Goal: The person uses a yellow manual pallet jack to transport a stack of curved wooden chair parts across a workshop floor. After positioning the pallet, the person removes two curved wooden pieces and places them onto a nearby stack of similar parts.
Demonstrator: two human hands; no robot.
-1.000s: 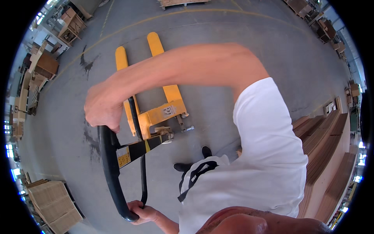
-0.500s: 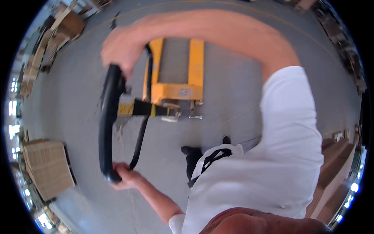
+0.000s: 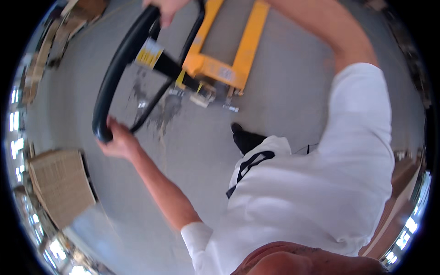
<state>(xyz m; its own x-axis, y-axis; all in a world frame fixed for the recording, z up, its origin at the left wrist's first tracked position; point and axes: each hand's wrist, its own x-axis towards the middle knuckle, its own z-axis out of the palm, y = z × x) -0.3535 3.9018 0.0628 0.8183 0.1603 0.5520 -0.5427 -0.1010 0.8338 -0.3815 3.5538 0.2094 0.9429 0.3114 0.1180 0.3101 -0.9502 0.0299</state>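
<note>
1. The left hand (image 3: pixel 121 141), its arm stretched forward, wraps its fingers round the black handle's near end.
2. The right hand (image 3: pixel 167 7), partly cropped, has its fingers round the far end.
3. The yellow pallet truck (image 3: pixel 211 67) stands on the floor (image 3: pixel 293 91) ahead.

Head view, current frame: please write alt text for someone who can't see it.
A left hand and a partly cropped right hand grip opposite ends of the black handle of a yellow pallet truck on a grey floor; a brown stack stands at lower left.
</note>
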